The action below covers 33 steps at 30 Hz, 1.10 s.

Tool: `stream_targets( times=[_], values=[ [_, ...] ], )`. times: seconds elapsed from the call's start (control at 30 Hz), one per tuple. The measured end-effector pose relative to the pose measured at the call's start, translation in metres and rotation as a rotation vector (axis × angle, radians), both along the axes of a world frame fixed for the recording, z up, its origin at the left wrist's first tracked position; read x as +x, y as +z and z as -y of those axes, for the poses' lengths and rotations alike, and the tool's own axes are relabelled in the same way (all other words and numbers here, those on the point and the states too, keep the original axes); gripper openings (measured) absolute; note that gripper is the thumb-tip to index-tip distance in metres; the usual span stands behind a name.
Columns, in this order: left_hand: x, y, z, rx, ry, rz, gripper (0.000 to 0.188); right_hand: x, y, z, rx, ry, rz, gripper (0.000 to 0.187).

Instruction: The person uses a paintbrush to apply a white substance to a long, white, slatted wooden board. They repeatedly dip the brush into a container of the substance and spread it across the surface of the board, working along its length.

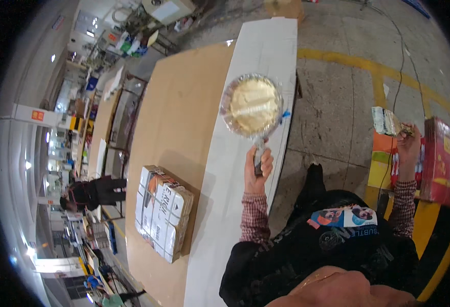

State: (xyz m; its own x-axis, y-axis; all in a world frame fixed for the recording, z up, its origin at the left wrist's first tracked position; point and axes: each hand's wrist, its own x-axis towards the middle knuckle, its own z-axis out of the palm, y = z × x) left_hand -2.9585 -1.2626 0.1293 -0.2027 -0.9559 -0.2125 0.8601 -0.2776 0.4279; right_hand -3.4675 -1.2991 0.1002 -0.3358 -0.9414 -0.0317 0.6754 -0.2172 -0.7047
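Note:
My left hand (259,162) is closed around the handle of a round pan (228,124), holding it at the white board's right side. Clear plastic lines the pan and wraps its handle. Pale cream-coloured paste (253,97) fills it, with a lighter band across the middle; a small blue bit shows at the rim. Off to the right, my right hand (409,146) grips the handle of a wide flat brush (384,122). Its pale, coated-looking head points left, well apart from the pan.
A long table (173,97) carries brown board, with a white board (266,43) along its right side. A strapped stack of printed cardboard (163,212) lies on it. Red cartons (440,161) stand at right. Cables cross the floor. Another person (94,194) stands far left.

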Motion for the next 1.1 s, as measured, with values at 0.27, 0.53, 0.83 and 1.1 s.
stream_targets(
  times=[0.27,0.53,0.83,1.1],
  values=[
    [0.055,-0.027,0.156,0.018,0.214,-0.017,0.039,0.046,0.019,0.183,-0.119,0.207,0.088,0.026],
    [0.153,-0.087,0.243,0.021,0.42,-0.152,0.036,0.052,-0.018,0.288,0.111,0.195,0.077,0.027],
    [0.23,-0.16,0.286,0.026,0.528,-0.268,0.044,0.103,-0.177,0.342,0.38,-0.109,-0.093,0.032],
    [0.24,-0.172,0.274,0.235,0.673,-0.213,0.062,0.252,-0.265,0.371,0.661,-0.28,-0.271,0.032]
  ],
)
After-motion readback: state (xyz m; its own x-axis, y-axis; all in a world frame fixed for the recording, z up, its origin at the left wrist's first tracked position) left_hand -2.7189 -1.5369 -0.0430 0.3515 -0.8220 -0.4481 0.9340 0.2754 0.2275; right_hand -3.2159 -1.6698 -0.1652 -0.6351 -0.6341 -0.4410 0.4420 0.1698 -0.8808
